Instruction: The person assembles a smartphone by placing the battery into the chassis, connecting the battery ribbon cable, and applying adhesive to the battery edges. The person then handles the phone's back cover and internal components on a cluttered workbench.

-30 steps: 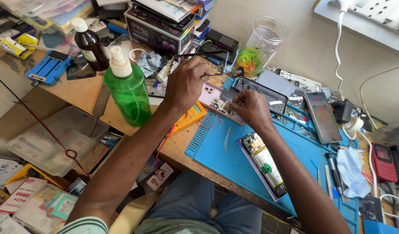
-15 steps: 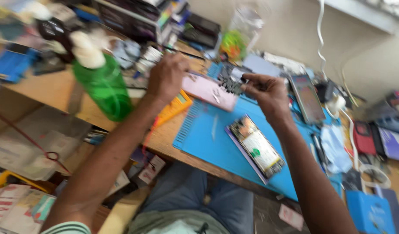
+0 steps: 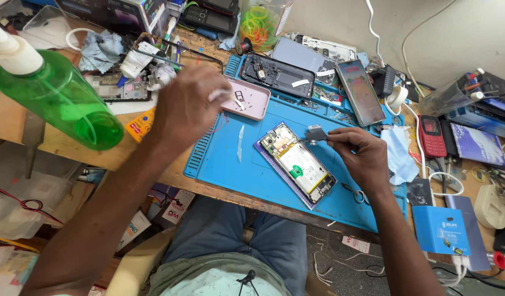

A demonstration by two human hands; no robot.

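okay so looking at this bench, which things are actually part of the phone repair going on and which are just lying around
In use: opened phone; small grey part pinched in the right hand; pink back cover by the left hand; blue mat.

Lying about: green bottle; rubber-band jar; red keypad phone; blue box; blue cloth.
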